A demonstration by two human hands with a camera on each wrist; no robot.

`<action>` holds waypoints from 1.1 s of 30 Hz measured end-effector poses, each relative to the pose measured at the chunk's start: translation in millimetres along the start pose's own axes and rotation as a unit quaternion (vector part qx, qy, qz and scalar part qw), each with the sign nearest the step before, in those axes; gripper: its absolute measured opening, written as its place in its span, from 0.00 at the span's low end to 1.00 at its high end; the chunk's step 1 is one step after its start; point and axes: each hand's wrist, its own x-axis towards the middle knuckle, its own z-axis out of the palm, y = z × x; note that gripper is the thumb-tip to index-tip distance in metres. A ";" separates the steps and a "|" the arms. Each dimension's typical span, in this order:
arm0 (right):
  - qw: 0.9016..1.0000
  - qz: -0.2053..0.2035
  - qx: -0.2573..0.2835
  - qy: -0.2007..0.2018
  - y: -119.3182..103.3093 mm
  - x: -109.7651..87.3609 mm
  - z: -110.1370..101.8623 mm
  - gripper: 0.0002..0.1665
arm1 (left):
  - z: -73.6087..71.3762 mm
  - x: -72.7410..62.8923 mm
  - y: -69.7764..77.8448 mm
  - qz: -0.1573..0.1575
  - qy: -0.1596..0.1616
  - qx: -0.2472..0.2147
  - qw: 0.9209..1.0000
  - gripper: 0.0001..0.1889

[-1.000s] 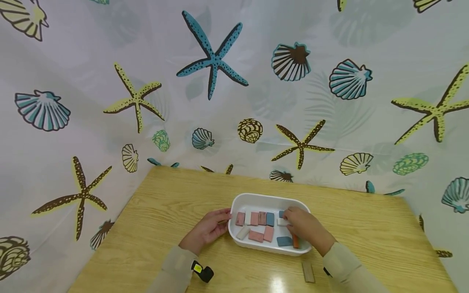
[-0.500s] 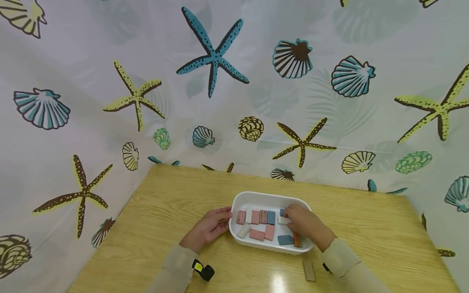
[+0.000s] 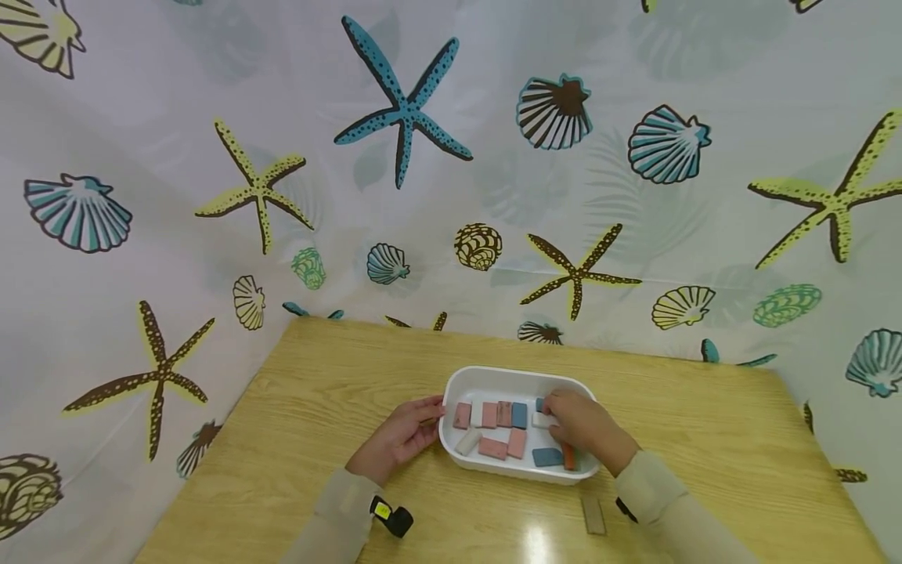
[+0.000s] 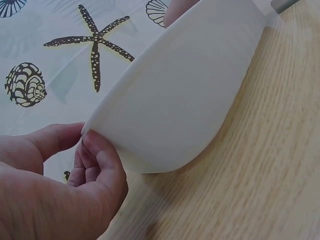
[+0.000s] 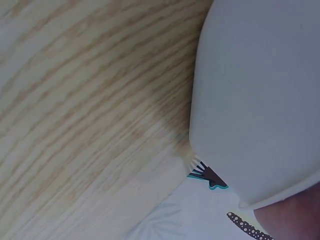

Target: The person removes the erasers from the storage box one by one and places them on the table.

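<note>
A white oblong plastic tub (image 3: 521, 472) with rounded ends stands on the table, holding several small rectangular blocks. At its left end my left hand (image 3: 402, 439) pinches the rim between thumb and curled fingers, seen closely in the left wrist view. My right hand (image 3: 585, 427) reaches over the right end into the tub. Its finger and thumb lie on either side of a white block (image 3: 541, 421); a blue block (image 3: 539, 405) shows partly beside the fingertips. An orange block (image 3: 568, 457) sits under the hand, next to another blue block (image 3: 546, 457). The right wrist view shows mostly the tub's outer wall.
Pink blocks (image 3: 492, 448), a beige block (image 3: 468, 441) and an upright blue block (image 3: 518, 415) lie in the tub's left and middle. A flat brownish strip (image 3: 593, 515) lies on the wooden table (image 3: 352, 368) in front. A shell-patterned curtain (image 3: 423, 196) stands behind.
Both hands keep nearly the same places on and in the tub. The view shifts slightly; the blocks show no clear movement.
</note>
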 end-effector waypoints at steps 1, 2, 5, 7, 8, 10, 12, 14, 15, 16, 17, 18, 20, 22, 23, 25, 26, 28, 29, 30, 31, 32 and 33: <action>1.000 0.001 0.000 0.001 0.7 0.2 0.9 0.10 | 0.2 0.6 -0.3 0.000 0.000 0.000 1.000 0.25; 1.000 0.003 0.001 0.000 1.2 0.1 1.8 0.10 | 0.1 1.2 -0.7 0.000 -0.001 0.000 1.000 0.25; 1.000 0.014 0.007 -0.002 1.6 -1.6 3.8 0.10 | 0.1 2.7 -2.1 -0.003 -0.001 0.003 1.000 0.25; 1.000 0.020 0.015 0.002 -0.5 -4.5 1.8 0.11 | -0.3 3.0 -3.1 -0.006 0.002 0.008 1.000 0.25; 1.000 0.022 0.021 0.008 -2.3 -6.5 -0.5 0.12 | -0.8 3.2 -3.7 -0.007 0.003 0.010 1.000 0.25; 0.999 0.029 0.038 0.026 -7.4 -11.5 -8.1 0.13 | -1.4 3.4 -4.1 -0.009 0.008 0.008 1.000 0.25; 0.997 0.036 0.056 0.050 -12.8 -18.0 -19.5 0.14 | -1.9 3.9 -4.4 -0.006 0.008 0.009 1.000 0.25; 0.993 0.051 0.079 0.068 -17.3 -26.0 -32.7 0.15 | -1.8 4.2 -4.1 -0.004 0.008 0.005 1.000 0.25; 0.991 0.059 0.092 0.073 -18.6 -30.5 -39.2 0.15 | -1.5 4.3 -3.9 -0.004 0.009 0.003 1.000 0.25; 0.990 0.067 0.100 0.076 -19.0 -35.3 -45.4 0.15 | -1.3 4.2 -3.6 -0.003 0.009 0.003 1.000 0.24; 0.988 0.076 0.110 0.078 -18.6 -40.2 -51.0 0.14 | -0.9 3.8 -3.3 -0.003 0.010 0.004 1.000 0.24; 0.986 0.086 0.121 0.077 -17.7 -45.5 -56.0 0.14 | -0.5 3.4 -2.8 -0.003 0.011 0.003 1.000 0.24; 0.983 0.099 0.138 0.074 -14.3 -56.8 -64.1 0.13 | 0.0 2.3 -2.0 -0.003 0.012 0.003 1.000 0.24; 0.980 0.110 0.148 0.069 -9.2 -68.6 -70.8 0.12 | 0.5 1.1 -1.1 -0.002 0.011 0.006 1.000 0.24; 0.980 0.114 0.152 0.067 -6.5 -74.8 -73.6 0.12 | 0.7 0.6 -0.7 -0.002 0.009 0.006 1.000 0.24; 0.978 0.122 0.158 0.060 -0.7 -87.2 -78.0 0.13 | 0.7 0.1 -0.3 -0.002 0.006 0.007 1.000 0.24; 0.977 0.127 0.161 0.056 2.3 -93.2 -79.8 0.13 | 0.6 0.0 -0.3 -0.003 0.005 0.006 1.000 0.24; 0.975 0.138 0.168 0.045 8.3 -104.6 -82.3 0.14 | 0.4 0.3 -0.2 -0.005 0.004 0.005 1.000 0.24; 0.974 0.145 0.171 0.038 10.9 -109.9 -83.6 0.15 | 0.5 0.5 0.0 -0.005 0.002 0.006 1.000 0.24; 0.972 0.150 0.178 0.031 13.3 -115.1 -84.8 0.16 | 0.5 0.7 0.3 -0.006 0.003 0.006 1.000 0.24; 0.970 0.157 0.183 0.023 15.5 -119.8 -85.7 0.17 | 0.8 0.8 0.7 -0.007 0.004 0.007 1.000 0.24; 0.968 0.163 0.188 0.016 17.3 -124.2 -86.8 0.17 | 1.0 0.8 1.2 -0.007 0.007 0.008 1.000 0.24; 0.966 0.170 0.194 0.008 18.9 -128.0 -87.4 0.17 | 1.2 0.7 1.6 -0.006 0.012 0.012 1.000 0.24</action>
